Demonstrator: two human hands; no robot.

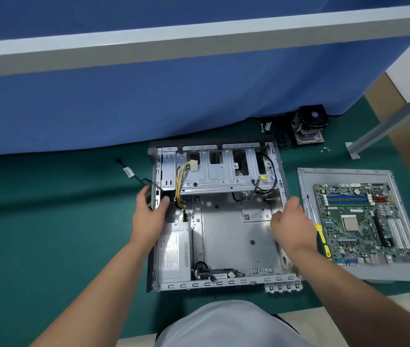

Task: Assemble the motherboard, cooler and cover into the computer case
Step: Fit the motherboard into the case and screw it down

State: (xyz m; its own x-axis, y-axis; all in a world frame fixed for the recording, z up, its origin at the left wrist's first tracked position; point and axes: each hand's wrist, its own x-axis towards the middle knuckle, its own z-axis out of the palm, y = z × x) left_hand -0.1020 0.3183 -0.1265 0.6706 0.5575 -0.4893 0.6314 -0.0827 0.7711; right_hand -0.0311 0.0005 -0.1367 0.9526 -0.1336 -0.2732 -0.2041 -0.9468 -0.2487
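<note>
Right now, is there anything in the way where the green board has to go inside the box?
Mostly no. The case floor is bare metal, but black cables droop at its far edge and the right hand rests over its right wall.

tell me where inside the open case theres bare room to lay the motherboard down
The bare metal floor of the open grey computer case is free, bordered by the silver power supply box on the left and the drive cage above. Crowded: yellow-black cables by the left hand, black cables along the near edge.
</note>
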